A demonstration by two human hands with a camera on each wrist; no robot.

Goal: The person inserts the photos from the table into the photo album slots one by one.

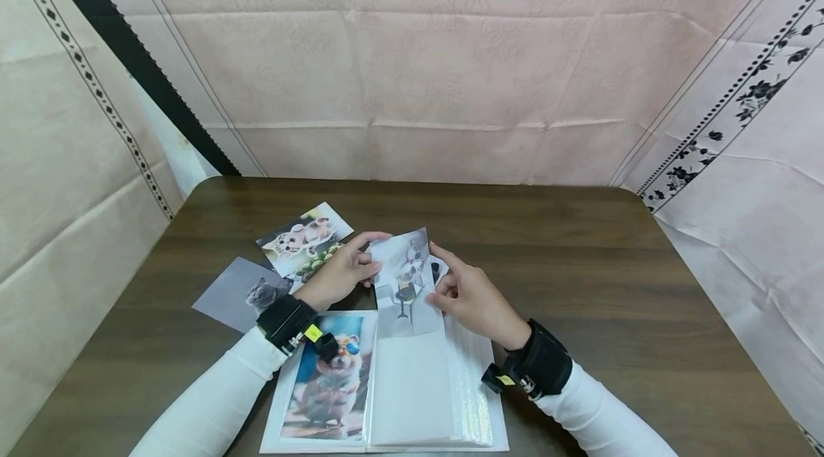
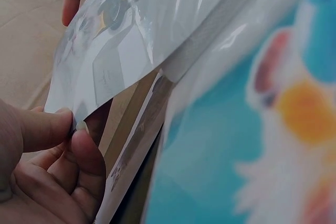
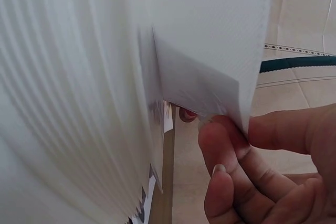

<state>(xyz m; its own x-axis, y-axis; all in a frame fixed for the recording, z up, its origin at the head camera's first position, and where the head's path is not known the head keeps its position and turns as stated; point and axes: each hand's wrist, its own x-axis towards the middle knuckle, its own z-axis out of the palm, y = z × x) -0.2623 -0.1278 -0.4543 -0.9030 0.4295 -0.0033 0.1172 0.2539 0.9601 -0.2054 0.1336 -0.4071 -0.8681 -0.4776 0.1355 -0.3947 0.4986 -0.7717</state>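
Observation:
A photo album (image 1: 505, 428) lies open, with a picture of a fluffy animal in blue goggles (image 1: 325, 396) on its left page. My left hand (image 1: 344, 269) pinches the left edge of a pale photo (image 1: 394, 257). The photo's lower part sits inside the mouth of a clear sleeve page (image 1: 412, 385). On the other side, my right hand (image 1: 475, 300) pinches the page's outer edge near its top corner. In the right wrist view, the photo's shadowed outline (image 3: 199, 72) shows through the white page (image 3: 210, 9), with the right thumb and fingers at the page corner.
Left of the album lie a grey cat photo (image 1: 225, 296) and a photo of a pale animal (image 1: 309, 232), overlapping at the corner. More album pages (image 1: 473, 371) are stacked under the raised one. The brown table (image 1: 579, 249) ends at a cloth backdrop (image 1: 418, 85).

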